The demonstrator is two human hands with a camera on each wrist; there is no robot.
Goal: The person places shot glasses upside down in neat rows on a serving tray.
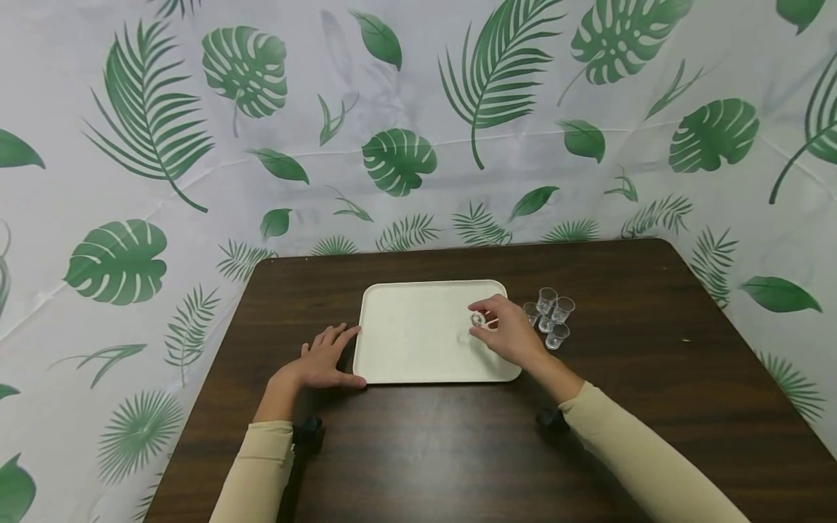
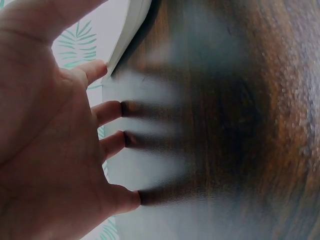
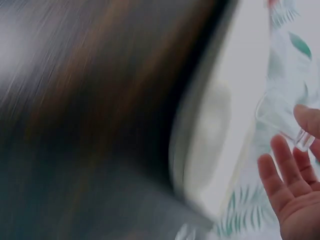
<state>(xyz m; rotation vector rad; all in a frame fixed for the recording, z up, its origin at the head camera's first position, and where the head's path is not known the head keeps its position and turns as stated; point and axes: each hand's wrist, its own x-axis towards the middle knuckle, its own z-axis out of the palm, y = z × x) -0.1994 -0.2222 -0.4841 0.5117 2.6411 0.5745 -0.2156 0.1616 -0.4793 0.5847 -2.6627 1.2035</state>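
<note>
Your right hand [image 1: 506, 330] pinches one small clear shot glass [image 1: 478, 318] between thumb and fingertips, gripping it at its narrower base end, with the remaining fingers loosely extended in the right wrist view. The glass is over the right part of a cream rectangular tray [image 1: 412, 334], its wider mouth pointing away from your grip; you cannot tell from these views whether its rim touches the tray. Your left hand [image 1: 323, 362] has nothing in its grasp: its fingers are spread wide, the thumb at the tray's near left corner, the index fingertip at its left edge, and the other fingertips resting on the dark wood-grain table [image 1: 425, 450]. Just right of the tray, beside your right hand, a cluster of similar shot glasses [image 1: 557, 335] stands close together on the table. Beige sleeves [image 1: 255, 472] cover both your forearms, and behind the table hangs a white leaf-print backdrop [image 1: 418, 87].
</note>
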